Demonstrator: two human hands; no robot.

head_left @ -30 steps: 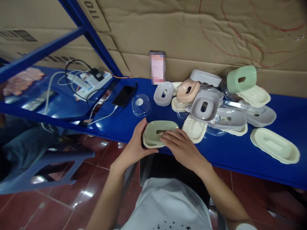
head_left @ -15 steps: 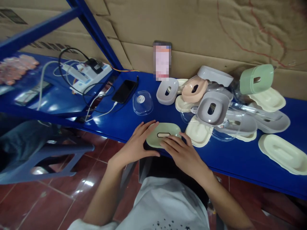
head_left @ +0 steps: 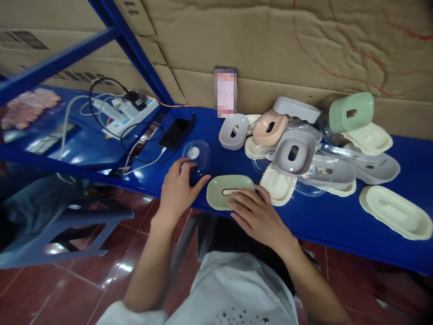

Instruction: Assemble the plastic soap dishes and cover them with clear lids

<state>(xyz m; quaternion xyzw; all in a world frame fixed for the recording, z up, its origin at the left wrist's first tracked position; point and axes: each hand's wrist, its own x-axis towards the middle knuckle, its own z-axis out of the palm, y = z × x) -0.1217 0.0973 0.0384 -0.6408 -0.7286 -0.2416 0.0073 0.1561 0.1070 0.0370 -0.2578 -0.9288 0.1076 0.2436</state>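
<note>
A pale green, rounded plastic container (head_left: pixel 216 198) lies near the front edge of the blue table. An oval slot in its floor shows something cream beneath. My right hand (head_left: pixel 262 219) holds its right front part, fingers bent over the rim and one at the right end. Farther left, my left hand (head_left: pixel 179 187) is open, thumb spread away. Its fingertips are at the near left edge of a clear plastic lid (head_left: pixel 202 155) with a round white sticker. Whether they touch the lid I cannot tell.
Grey containers (head_left: pixel 280 158), a peach one (head_left: pixel 262 132), cream trays (head_left: pixel 394 210) and clear lids pile up to the right. A dark phone (head_left: pixel 176 133) on a cable and a power strip (head_left: pixel 118 126) lie left. Another phone (head_left: pixel 226 92) leans on the cardboard (head_left: pixel 264 49).
My left hand has left the green container and moved up and left to the clear lid. My right hand stays at the container. The view has shifted slightly.
</note>
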